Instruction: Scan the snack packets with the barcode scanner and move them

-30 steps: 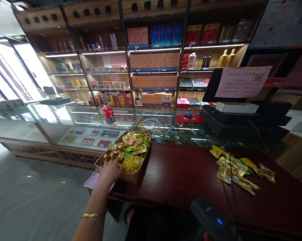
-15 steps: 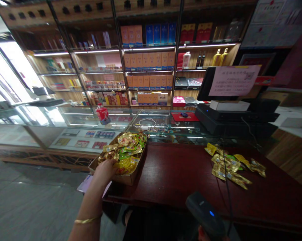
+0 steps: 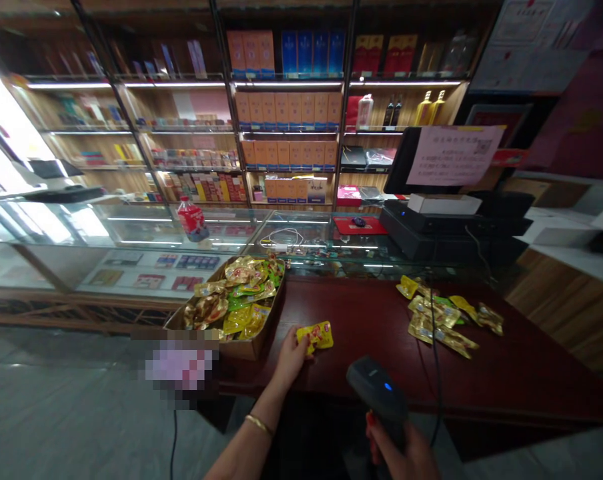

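Yellow packet (image 3: 317, 336), label (image 3: 325, 327) illegible, tight in left grip (image 3: 290, 353), scanner (image 3: 376, 387) tight in right grip (image 3: 402, 453)

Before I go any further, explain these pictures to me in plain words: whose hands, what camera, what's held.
There is no machine arm here: these are a person's own bare hands. One camera, worn on that person's head, takes every picture, looking forward and down.

The left hand holds a yellow packet just above or against the dark red table; I cannot tell which. The right hand grips a dark handheld scanner, with a blue light showing.

At the table's left end sits a cardboard box full of gold, yellow and green packets. A loose pile of packets lies to the right.
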`<state>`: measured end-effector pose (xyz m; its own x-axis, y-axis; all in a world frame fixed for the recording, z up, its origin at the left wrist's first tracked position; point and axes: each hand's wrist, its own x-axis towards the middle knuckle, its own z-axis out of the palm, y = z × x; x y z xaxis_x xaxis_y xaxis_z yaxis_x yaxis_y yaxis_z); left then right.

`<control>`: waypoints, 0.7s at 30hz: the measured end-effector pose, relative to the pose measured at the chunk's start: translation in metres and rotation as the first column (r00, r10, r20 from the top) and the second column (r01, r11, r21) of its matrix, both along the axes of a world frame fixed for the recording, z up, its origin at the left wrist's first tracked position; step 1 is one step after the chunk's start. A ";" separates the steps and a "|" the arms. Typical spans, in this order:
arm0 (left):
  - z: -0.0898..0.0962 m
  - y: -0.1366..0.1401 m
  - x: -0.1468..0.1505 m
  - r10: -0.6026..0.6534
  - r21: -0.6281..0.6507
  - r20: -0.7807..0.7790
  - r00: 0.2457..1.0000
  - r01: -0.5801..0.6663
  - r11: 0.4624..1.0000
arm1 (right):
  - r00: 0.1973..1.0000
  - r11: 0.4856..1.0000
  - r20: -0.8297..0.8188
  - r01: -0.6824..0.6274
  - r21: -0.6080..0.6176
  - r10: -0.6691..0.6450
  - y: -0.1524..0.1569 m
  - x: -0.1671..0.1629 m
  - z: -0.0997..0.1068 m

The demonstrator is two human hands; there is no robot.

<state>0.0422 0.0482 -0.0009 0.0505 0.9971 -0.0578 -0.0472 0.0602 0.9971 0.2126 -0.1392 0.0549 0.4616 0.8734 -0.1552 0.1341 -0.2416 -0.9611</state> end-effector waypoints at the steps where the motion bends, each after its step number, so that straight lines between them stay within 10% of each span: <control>1: -0.005 -0.001 0.000 -0.007 0.020 0.007 1.000 0.007 1.000 | 1.000 1.000 -0.006 -0.009 0.005 0.009 0.000 -0.001 0.000; 11: -0.011 -0.009 -0.009 -0.008 0.350 -0.258 0.966 0.101 0.931 | 0.999 1.000 -0.042 -0.017 -0.013 0.016 -0.003 -0.004 -0.023; 21: -0.002 -0.011 -0.006 0.056 0.393 -0.367 0.929 0.100 0.914 | 0.997 0.999 0.074 -0.023 -0.028 0.025 -0.007 0.007 -0.030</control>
